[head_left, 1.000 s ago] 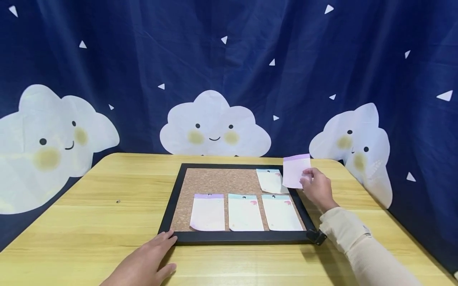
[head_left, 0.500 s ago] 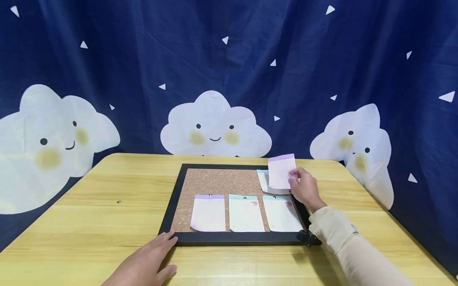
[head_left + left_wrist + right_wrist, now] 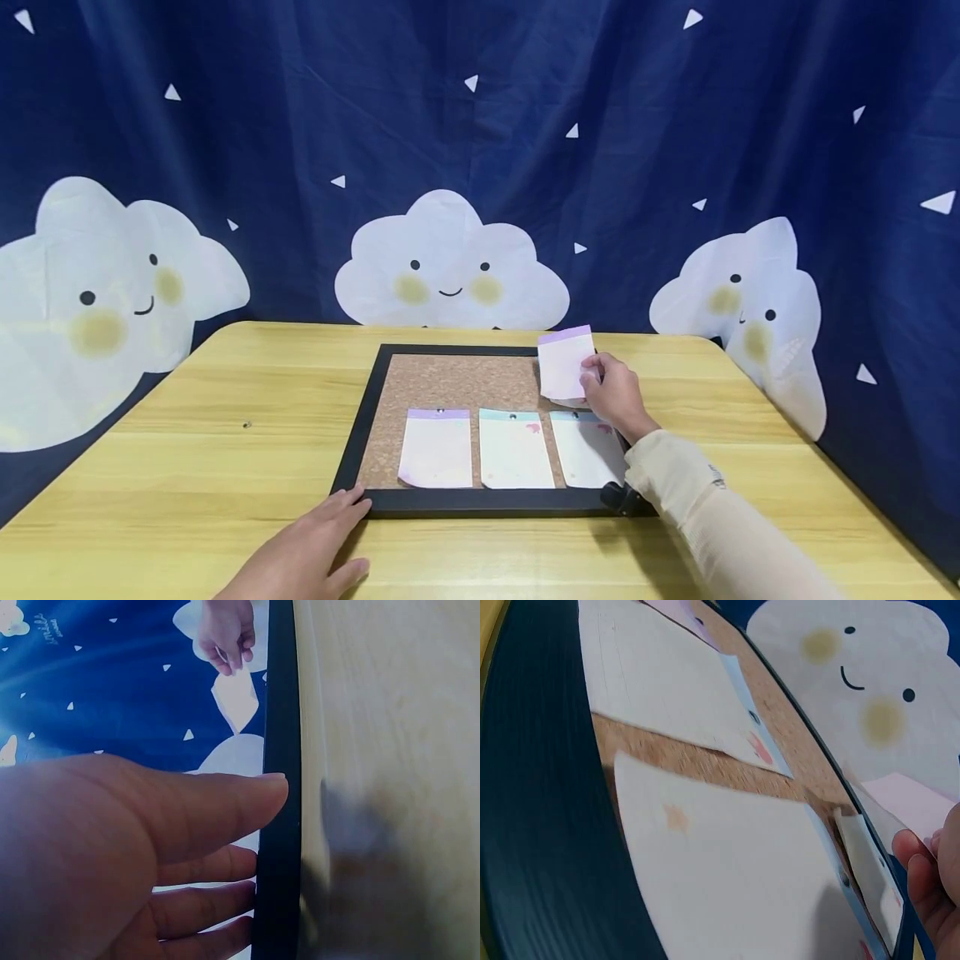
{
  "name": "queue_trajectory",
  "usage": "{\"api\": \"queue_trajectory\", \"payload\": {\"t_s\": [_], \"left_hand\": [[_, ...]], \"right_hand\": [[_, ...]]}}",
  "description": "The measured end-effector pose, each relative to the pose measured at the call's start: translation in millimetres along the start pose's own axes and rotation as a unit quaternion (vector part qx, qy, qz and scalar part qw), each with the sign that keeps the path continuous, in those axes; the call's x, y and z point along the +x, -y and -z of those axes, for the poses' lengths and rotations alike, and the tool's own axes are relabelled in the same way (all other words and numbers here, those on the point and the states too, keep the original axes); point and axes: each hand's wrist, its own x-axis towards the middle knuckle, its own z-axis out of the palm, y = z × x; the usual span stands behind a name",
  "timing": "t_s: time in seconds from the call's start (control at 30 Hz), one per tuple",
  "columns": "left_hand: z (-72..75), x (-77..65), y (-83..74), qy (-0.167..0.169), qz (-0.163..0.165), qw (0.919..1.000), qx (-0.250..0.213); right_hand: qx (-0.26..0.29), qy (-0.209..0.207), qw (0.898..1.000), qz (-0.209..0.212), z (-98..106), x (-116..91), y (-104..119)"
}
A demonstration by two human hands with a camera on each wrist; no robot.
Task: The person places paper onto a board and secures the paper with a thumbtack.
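My right hand [image 3: 618,398] pinches a purple-topped note sheet [image 3: 562,367] by its right side, above the upper right of a black-framed cork board [image 3: 457,379]. Behind that sheet, a blue-topped note [image 3: 870,877] is mostly hidden in the head view but shows in the right wrist view. Along the board's lower half hang a purple-topped note [image 3: 437,450] and two blue-topped ones, the middle note [image 3: 516,454] and the right note [image 3: 585,454], each with a pin at its top. With fingers extended, my left hand [image 3: 300,546] touches the frame's near left corner.
A tiny shiny object, too small to identify, lies on the wooden table [image 3: 187,475] left of the board. Behind stands a dark blue curtain [image 3: 450,108] printed with clouds. A small black device [image 3: 618,498] sits under my right wrist.
My right hand has moved left with the purple-topped sheet, from beyond the board's right edge to in front of the upper right note. The left hand has stayed put.
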Motion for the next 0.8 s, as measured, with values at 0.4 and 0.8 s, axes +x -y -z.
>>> {"api": "queue_trajectory", "payload": {"t_s": [0.4, 0.8], "left_hand": [[1.1, -0.5, -1.8, -0.004, 0.003, 1.0000, 0.004], [-0.7, 0.4, 1.9, -0.002, -0.009, 0.9999, -0.005]], "right_hand": [[0.015, 0.043, 0.999, 0.004, -23.9, 3.2, 13.5], [0.038, 0.047, 0.998, -0.010, -42.9, 1.7, 17.9]]}}
